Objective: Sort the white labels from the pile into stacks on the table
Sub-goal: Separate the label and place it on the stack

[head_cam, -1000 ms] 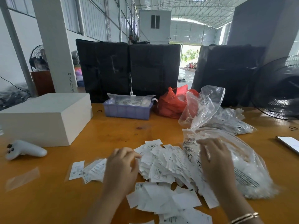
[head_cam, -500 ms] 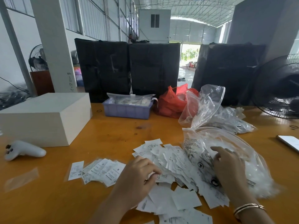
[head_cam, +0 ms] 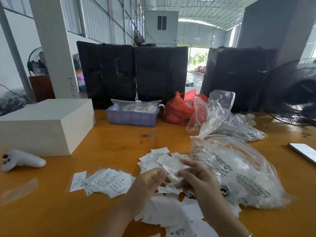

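While both hands meet over the pile of white labels (head_cam: pixel 171 211) at the near middle of the counter (head_cam: pixel 119 144), they share a small clear sleeve (head_cam: pixel 172 170) that is blurred. The left hand (head_cam: pixel 147 187) pinches its left edge, thumb and fingers closed on it; the right hand (head_cam: pixel 196 182) holds the other edge, fingers curled, its grip clamped on the same sleeve. Loose labels spread from beneath the wrists toward 12 o'clock. At 9 o'clock of the hands lies a fanned row of sorted labels (head_cam: pixel 106 182), printed side up, resting on the counter. At 3 o'clock, touching the pile, sits a large clear printed bag (head_cam: pixel 242 171) filled with white material. Farther out, at 1 o'clock, crumpled clear bags (head_cam: pixel 218 117) and a red bag (head_cam: pixel 179 108); at 12 o'clock a lavender bin (head_cam: pixel 131 117); at 10 o'clock a white box (head_cam: pixel 44 124) with a white controller (head_cam: pixel 22 159) near it. A phone (head_cam: pixel 304 151) lies at the right edge.
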The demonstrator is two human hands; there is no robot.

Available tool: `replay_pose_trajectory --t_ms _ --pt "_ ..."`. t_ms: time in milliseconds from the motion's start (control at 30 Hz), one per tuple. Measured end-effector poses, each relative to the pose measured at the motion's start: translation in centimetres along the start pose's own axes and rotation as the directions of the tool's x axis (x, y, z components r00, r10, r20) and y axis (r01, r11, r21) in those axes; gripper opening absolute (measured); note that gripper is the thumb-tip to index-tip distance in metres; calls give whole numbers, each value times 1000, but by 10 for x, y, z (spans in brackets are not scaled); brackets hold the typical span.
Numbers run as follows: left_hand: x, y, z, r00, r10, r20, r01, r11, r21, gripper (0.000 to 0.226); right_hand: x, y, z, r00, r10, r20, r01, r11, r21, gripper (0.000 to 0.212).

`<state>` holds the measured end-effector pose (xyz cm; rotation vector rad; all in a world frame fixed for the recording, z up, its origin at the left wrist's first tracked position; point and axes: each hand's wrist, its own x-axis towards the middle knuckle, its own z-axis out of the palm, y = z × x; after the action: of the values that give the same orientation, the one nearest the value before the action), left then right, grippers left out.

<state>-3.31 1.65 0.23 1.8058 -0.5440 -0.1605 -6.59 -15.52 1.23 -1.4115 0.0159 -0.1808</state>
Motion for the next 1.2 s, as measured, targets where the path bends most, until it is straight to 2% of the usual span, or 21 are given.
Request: replay_pose_trajectory --t_ms 67,167,200,300,533,600,667,733,800,867,933,967,1033,1067,1133,1167,1200 --pt "0 0 -1 1000 -24 -14 24 999 -40 72 -2 6 7 1000 5 27 -4 998 -62 25" --pt "2 1 0 990 -59 -129 47 994 -94 19 -3 13 11 999 -12 31 15 994 -111 25" --pt "2 1 0 982 -66 -175 46 992 -115 16 -4 14 12 999 -13 31 16 994 -111 26" --pt "4 0 -1 960 -102 -260 63 986 -155 26 -4 18 12 997 -30 65 38 992 -118 27" --pt "2 2 0 974 -57 -221 31 992 -121 24 -3 20 12 998 -53 18 54 997 -60 23" --pt "2 2 1 976 -33 -214 20 998 -62 22 -3 19 12 999 -48 10 49 998 -41 22" --pt "2 0 1 977 4 -212 6 999 44 18 -5 17 11 999 -32 24 33 999 -19 32" --pt "3 -1 2 978 25 -205 -9 997 78 16 -5 17 10 999 -41 29 44 993 -109 33" --pt "3 -1 2 979 27 -204 -17 998 53 16 -3 16 13 997 -76 17 78 972 -224 7" --pt "2 1 2 978 10 -207 -13 1000 -16 21 -1 20 11 995 -97 4 94 956 -279 21" --pt "2 2 0 986 -28 -162 19 998 -58 40 -2 18 11 997 -76 -10 71 965 -254 23" --pt "2 2 0 991 -52 -127 44 997 -66 43 -2 18 11 997 -70 -8 66 969 -237 23" --pt "3 0 1 992 -62 -111 53 996 -78 25 -2 17 13 997 -73 -8 70 973 -218 22" --pt "3 0 2 986 -63 -153 51 996 -79 13 -2 17 13 997 -83 -10 78 971 -226 22" --pt "5 -2 -1 960 -70 -273 43 994 -105 8 -1 17 12 991 -134 -17 124 950 -288 23" --pt "6 -5 -3 944 -83 -321 37 989 -145 7 0 17 9 979 -203 -3 185 899 -397 22" --pt "6 -5 -5 928 -104 -357 31 979 -203 7 1 17 6 957 -286 56 267 780 -566 17"
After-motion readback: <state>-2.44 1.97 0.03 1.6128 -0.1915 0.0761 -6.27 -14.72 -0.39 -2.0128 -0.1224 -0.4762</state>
